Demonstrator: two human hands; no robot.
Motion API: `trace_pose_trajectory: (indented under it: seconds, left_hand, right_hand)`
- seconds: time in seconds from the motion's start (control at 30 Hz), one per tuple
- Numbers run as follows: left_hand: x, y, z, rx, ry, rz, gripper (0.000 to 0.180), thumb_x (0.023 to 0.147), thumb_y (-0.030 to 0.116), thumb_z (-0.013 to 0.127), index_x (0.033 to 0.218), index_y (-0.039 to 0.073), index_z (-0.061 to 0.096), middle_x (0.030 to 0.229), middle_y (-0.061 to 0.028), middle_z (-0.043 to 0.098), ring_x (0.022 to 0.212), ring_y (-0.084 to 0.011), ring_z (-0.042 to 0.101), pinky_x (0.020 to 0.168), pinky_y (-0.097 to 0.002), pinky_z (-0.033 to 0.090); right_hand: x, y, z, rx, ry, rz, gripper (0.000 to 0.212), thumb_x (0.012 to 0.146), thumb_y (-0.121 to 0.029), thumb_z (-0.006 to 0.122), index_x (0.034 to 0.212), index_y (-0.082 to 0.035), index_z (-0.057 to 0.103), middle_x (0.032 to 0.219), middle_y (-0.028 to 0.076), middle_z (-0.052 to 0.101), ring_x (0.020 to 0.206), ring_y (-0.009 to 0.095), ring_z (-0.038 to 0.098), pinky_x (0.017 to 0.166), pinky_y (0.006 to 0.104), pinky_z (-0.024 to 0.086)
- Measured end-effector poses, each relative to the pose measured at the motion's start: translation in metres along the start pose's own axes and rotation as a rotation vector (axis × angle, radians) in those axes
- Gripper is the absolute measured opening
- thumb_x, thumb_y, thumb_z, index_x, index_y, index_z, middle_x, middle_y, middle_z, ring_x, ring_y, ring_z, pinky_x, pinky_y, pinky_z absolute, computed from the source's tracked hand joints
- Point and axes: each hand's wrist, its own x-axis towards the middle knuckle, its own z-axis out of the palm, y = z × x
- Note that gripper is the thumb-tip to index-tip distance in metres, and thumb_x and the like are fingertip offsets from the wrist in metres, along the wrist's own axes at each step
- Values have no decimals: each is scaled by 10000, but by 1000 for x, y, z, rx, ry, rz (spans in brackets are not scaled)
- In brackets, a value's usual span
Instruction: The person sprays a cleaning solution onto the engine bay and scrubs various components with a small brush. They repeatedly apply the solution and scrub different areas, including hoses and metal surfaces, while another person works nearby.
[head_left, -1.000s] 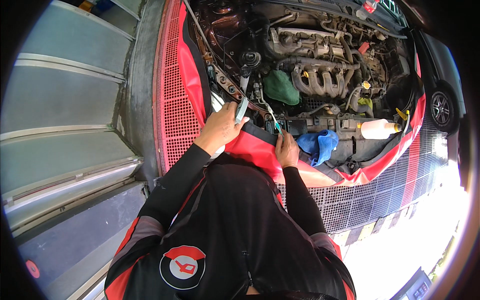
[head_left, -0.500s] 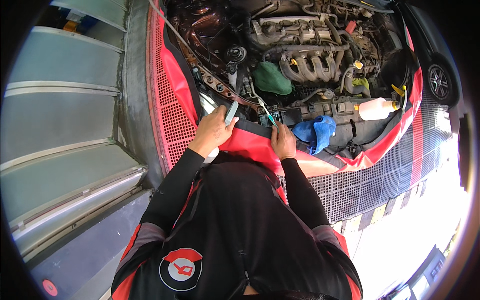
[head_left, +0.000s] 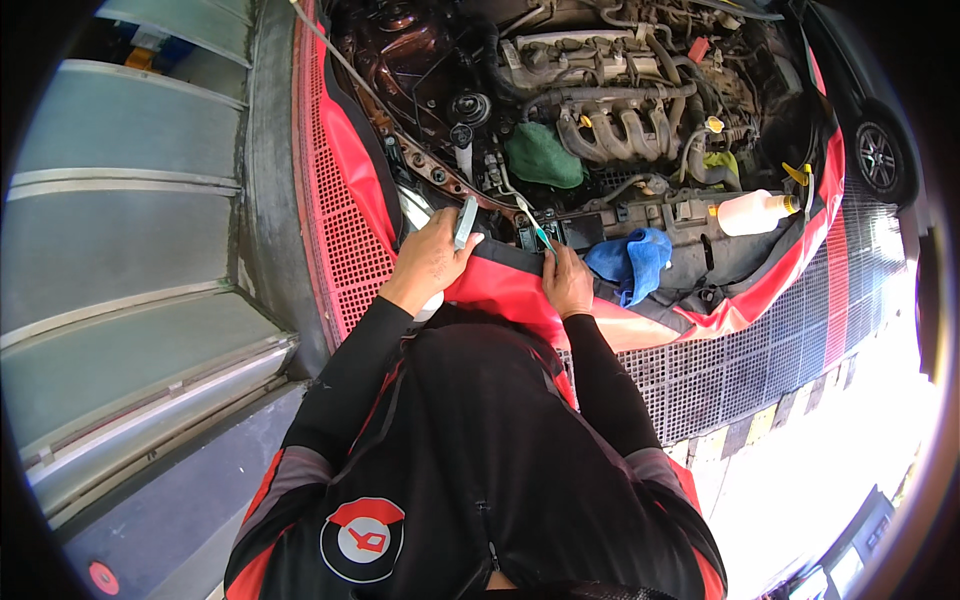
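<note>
My left hand is wrapped round what looks like a spray bottle. Its flat grey head sticks out past my thumb, and a bit of white body shows below the palm; the rest is hidden. In my right hand is a toothbrush with a teal and white handle. The brush end points forward to the front edge of the engine bay, close to the brown painted metal rail; whether the bristles touch anything, I cannot tell.
A red and black cover drapes over the car's front edge. To the right lie a blue cloth and a bottle of pale pink liquid. A green cloth sits beside the engine. Grey-panelled shutters stand at left.
</note>
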Motion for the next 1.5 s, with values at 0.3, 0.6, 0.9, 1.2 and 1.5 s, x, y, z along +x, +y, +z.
trace_pose_trajectory:
  seconds: [0.3, 0.6, 0.9, 1.2, 1.5]
  left_hand:
    - [16, 5, 19, 101, -13, 11, 461, 1052, 435, 651, 1153, -2, 545, 1016, -236, 682, 887, -490, 714, 731, -554, 592]
    - [24, 13, 33, 130, -74, 0, 472, 1046, 415, 654, 1262, 7, 556, 1083, -241, 690, 914, -486, 717, 759, -553, 597]
    - [10, 3, 28, 26, -74, 56, 397, 1038, 386, 678, 1055, 15, 538, 955, -254, 687, 864, -509, 689, 735, -572, 558]
    - [-2, -11, 8, -9, 46, 50, 392, 1023, 386, 710, 1065, 26, 558, 919, -228, 694, 871, -498, 695, 728, -566, 559]
    - [-11, -29, -10, -215, 28, -55, 442, 1018, 446, 730, 1108, 25, 631, 934, -216, 727, 880, -458, 716, 753, -526, 566]
  right_hand:
    - [-2, 1, 1, 19, 26, -4, 197, 1054, -225, 624, 1192, -106, 700, 1006, 129, 743, 859, 386, 720, 802, 486, 572]
    - [-3, 3, 1, 3, 37, 6, 190, 1059, -229, 617, 1173, -102, 701, 982, 128, 736, 836, 372, 718, 792, 477, 566]
    - [-2, 2, 0, 1, 46, 18, 187, 1054, -227, 623, 1171, -103, 699, 991, 122, 736, 849, 368, 717, 797, 473, 561]
    - [-1, 2, 0, 6, 45, 0, 181, 1054, -213, 620, 1172, -97, 693, 996, 123, 734, 855, 369, 715, 791, 479, 556]
    - [-2, 3, 0, -5, 27, 5, 180, 1060, -195, 620, 1183, -86, 693, 997, 136, 740, 876, 378, 719, 795, 480, 563]
